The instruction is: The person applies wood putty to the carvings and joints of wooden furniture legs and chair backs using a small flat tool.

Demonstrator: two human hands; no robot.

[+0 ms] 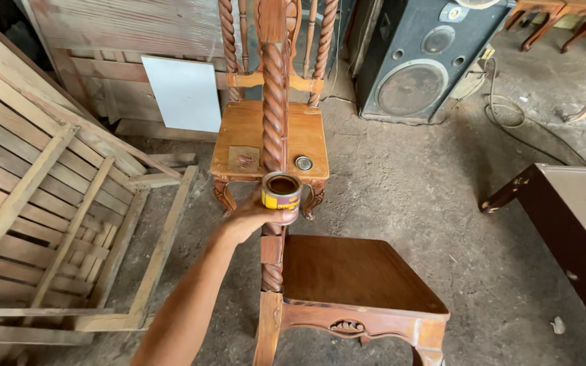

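You stood over the near chair (354,278), its twisted post (273,108) rising ahead of you. Beyond the post sat a second chair (266,139) with a round lid (304,163). Your left hand (256,215) had its grip closed around an open can (281,196), against the post.

small open tin (281,196), upright, brown inside, yellow-banded label.

Glossy metal tin (281,196); smooth varnished wood chair (357,274); rough concrete floor (415,190).
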